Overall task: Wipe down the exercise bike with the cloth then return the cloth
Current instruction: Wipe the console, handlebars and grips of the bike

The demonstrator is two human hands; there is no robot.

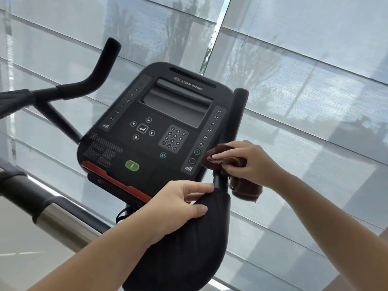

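Head view is showing me in the wiping step on the bike. My left hand is holding the black pad, fingers curled round its top. Just right, the brown cloth is wrapping the upright bar. My right hand is squeezing the cloth against it, fingers bent tight. Next, I think, I am needing to slide the cloth up the bar.

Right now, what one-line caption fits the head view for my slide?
Right hand holds a brown cloth around the bike's handlebar while left hand grips the padded rest beside the console.
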